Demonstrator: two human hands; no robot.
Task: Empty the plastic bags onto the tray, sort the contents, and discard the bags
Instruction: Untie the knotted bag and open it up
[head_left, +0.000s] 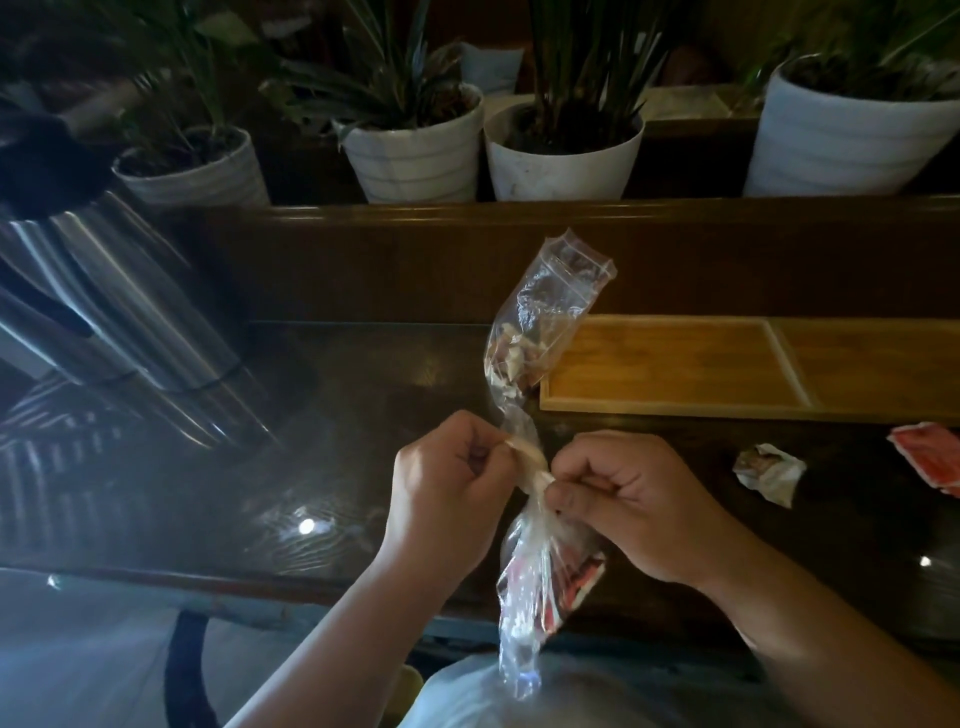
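Two clear plastic bags are bound together at a twisted, taped middle. The upper bag (545, 317) stands up from my hands and holds pale and brown bits. The lower bag (540, 587) hangs toward my lap with red and white packets inside. My left hand (447, 483) pinches the tape at the twist from the left. My right hand (618, 493) pinches the same twist from the right. The wooden tray (665, 364), split by a divider into compartments, lies on the dark table just beyond my right hand.
A crumpled wrapper (769, 470) and a red packet (930, 460) lie on the table at right. A steel kettle (119, 312) stands at left. Several white plant pots (415, 156) line the ledge behind the table. The table's near edge runs under my forearms.
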